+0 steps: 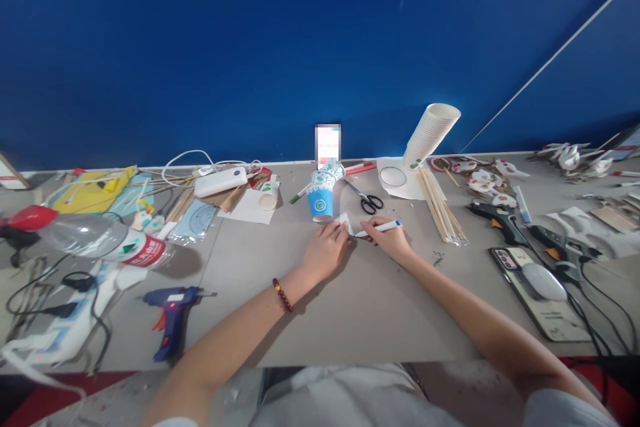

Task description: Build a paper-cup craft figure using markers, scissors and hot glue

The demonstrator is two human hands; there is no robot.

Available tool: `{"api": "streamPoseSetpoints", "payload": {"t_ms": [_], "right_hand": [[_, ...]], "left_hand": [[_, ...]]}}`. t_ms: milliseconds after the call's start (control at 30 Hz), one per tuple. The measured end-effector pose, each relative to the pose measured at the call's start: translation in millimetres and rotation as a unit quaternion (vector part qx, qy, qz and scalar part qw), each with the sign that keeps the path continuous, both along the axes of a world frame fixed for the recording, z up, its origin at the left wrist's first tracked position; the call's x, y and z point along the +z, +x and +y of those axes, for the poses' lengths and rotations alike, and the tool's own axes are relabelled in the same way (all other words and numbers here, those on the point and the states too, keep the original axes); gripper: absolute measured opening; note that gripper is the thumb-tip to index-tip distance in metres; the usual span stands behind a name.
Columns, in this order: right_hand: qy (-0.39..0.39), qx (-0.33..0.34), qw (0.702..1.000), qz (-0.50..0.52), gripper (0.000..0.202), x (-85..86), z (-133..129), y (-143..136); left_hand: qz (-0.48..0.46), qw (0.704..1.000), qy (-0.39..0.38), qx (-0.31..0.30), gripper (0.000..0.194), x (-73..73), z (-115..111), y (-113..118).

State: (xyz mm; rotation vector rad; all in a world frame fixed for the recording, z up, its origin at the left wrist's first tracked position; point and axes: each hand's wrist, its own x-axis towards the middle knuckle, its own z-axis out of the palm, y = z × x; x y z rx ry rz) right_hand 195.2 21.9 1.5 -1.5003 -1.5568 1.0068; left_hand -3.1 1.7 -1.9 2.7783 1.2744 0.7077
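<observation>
My left hand [327, 250], with a dark red bead bracelet [283, 295] on the wrist, rests on the table and presses its fingers on a small white paper piece [345, 221]. In my right hand [387, 239] is a white marker with a blue end [383, 227], its tip pointing left to the paper's edge. Just behind my left hand stands a blue patterned paper cup [320, 203]. Black-handled scissors [371, 203] lie behind my right hand.
A blue glue gun [173, 313] and a plastic bottle [105, 237] lie at left. A leaning stack of paper cups [431, 133] is behind, with wooden sticks [440, 207] before it. A phone [540, 300] and black glue guns [500, 220] with cables are at right.
</observation>
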Motion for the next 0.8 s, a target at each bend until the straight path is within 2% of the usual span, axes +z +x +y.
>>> {"api": "streamPoseSetpoints", "payload": {"t_ms": [333,533,800], "right_hand": [[0.014,-0.002,1.0,-0.017,0.034,1.2,-0.6,-1.0],[0.0,-0.014,0.999,0.032,0.037,0.3,0.0,-1.0],[-0.012,-0.063,0.993,0.103,0.042,-0.7,1.3,-0.4]], "left_hand": [[0.005,1.0,0.014,-0.002,0.027,0.0,-0.3,-0.4],[0.009,1.0,0.017,-0.001,0.027,0.6,-0.4,-0.5],[0.008,1.0,0.021,-0.009,0.026,-0.7,0.2,-2.1]]}}
